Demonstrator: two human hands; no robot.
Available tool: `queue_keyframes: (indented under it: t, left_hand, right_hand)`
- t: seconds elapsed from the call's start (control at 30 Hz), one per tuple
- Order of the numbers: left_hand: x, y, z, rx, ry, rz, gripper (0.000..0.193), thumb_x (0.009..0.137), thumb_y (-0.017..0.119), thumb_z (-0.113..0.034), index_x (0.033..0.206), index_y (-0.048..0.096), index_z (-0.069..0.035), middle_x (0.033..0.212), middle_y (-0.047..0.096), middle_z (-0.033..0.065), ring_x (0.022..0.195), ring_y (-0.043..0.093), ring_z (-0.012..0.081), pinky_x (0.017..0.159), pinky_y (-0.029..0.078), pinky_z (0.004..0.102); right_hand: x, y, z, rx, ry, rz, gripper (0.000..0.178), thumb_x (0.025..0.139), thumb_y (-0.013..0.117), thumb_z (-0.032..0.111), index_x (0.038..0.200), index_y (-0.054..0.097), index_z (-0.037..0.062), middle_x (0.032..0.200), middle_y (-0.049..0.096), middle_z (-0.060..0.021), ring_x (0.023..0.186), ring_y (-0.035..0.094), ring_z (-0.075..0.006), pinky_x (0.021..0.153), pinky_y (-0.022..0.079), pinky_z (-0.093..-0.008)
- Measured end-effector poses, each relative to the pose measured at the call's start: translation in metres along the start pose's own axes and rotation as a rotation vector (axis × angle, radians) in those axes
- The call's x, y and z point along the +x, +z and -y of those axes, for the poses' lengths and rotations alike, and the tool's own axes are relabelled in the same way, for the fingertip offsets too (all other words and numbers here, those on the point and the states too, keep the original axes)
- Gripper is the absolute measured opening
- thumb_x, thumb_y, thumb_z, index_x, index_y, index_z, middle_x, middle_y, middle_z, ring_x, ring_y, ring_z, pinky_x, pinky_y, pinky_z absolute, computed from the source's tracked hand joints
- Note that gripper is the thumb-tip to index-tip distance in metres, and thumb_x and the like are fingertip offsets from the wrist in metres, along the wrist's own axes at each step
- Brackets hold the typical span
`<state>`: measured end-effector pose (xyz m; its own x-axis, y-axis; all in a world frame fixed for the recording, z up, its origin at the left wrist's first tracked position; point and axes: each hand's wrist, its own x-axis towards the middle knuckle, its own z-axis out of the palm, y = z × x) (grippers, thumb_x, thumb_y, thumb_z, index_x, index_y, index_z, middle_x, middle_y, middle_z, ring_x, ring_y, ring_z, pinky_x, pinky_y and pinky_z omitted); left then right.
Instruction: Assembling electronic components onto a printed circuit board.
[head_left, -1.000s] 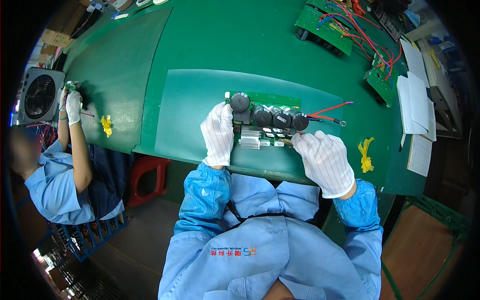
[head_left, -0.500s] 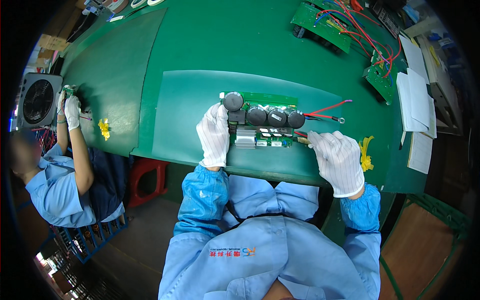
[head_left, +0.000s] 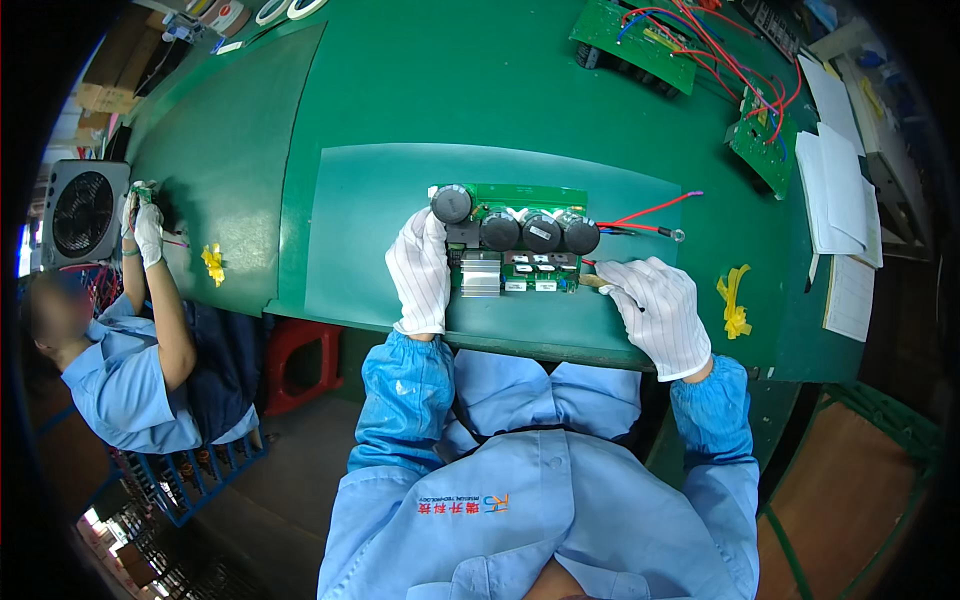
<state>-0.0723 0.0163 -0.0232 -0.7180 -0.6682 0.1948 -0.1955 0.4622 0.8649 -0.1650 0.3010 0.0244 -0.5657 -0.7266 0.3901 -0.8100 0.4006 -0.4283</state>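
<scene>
A green circuit board (head_left: pixel 550 197) with large black round capacitors and a silver finned heatsink lies on a green mat. White-gloved, my left hand (head_left: pixel 418 275) grips its left edge, thumb and fingers closed there. At the board's lower right corner is my right hand (head_left: pixel 658 312), also gloved, with thumb and forefinger pinched together. A small tan piece (head_left: pixel 592 281) sits between those fingertips and the board, beside a short red wire; its kind is unclear. Red and dark wires (head_left: pixel 640 228) reach out rightward from the board, one ending in a ring terminal.
Two wired circuit boards (head_left: pixel 640 50) lie at the far right, next to papers (head_left: pixel 835 190). Yellow strips (head_left: pixel 735 302) are on the green table right of my hand. On the left, a co-worker (head_left: pixel 140 360) handles a small board near a fan (head_left: pixel 82 215).
The board and my left hand have shifted slightly left. My right hand has also moved left, a little closer to the board, its fingers still pinched.
</scene>
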Motion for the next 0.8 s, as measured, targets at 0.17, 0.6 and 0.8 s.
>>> queue_keyframes:
  t: [0.17, 0.6, 0.8]
  left_hand:
    - [0.0, -0.001, 0.002, 0.027, 0.02, 0.011, 0.027, 0.106, 0.057, -0.025, 0.11, 0.071, -0.001, 0.101, 0.074, 0.0173, 0.087, 0.07, 0.0366, 0.08, 0.055, 0.0397]
    - [-0.001, -0.001, -0.001, 0.016, -0.006, 0.006, 0.027, 0.106, 0.057, -0.024, 0.11, 0.071, -0.001, 0.101, 0.073, 0.0179, 0.088, 0.07, 0.0362, 0.08, 0.054, 0.0397]
    - [0.002, -0.006, -0.002, -0.133, -0.063, 0.037, 0.027, 0.105, 0.06, -0.023, 0.11, 0.071, 0.001, 0.101, 0.073, 0.0176, 0.087, 0.069, 0.0328, 0.081, 0.053, 0.0372]
  right_hand:
    - [-0.002, 0.001, -0.004, -0.023, -0.008, -0.003, 0.029, 0.082, 0.074, 0.01, 0.11, 0.073, 0.0118, 0.094, 0.07, -0.002, 0.079, 0.063, -0.024, 0.065, 0.049, -0.0371]
    - [0.0, -0.002, 0.0, 0.024, 0.044, 0.016, 0.029, 0.082, 0.074, 0.01, 0.111, 0.072, 0.009, 0.092, 0.07, -0.0073, 0.077, 0.064, -0.0288, 0.065, 0.049, -0.0386]
    - [-0.005, -0.001, 0.007, 0.164, 0.137, -0.06, 0.029, 0.083, 0.074, 0.005, 0.111, 0.071, 0.0041, 0.098, 0.073, -0.0108, 0.08, 0.068, -0.0314, 0.069, 0.053, -0.04]
